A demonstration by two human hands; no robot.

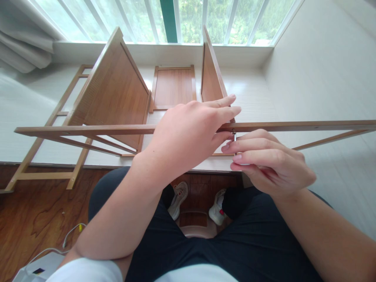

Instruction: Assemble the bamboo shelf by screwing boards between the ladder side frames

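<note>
A long wooden frame (117,129) runs across in front of me, its narrow edge upward. My left hand (190,129) reaches over it, fingers stretched across the end of an upright wooden panel (213,70) and thumb on the near side, gripping the frame where the two meet. Between the fingertips of my right hand (270,156) is a thin silver metal rod (235,138), its far end against the frame's near face. Whether it is a bolt or a hex key I cannot tell. A second, larger wooden panel (114,86) stands upright to the left.
A small wooden panel (174,87) lies flat on the pale ledge (249,84) below the window. At left a ladder-like wooden frame (44,176) leans over the ledge edge. A white cable (69,234) lies on the wood floor. A curtain (23,39) hangs at upper left.
</note>
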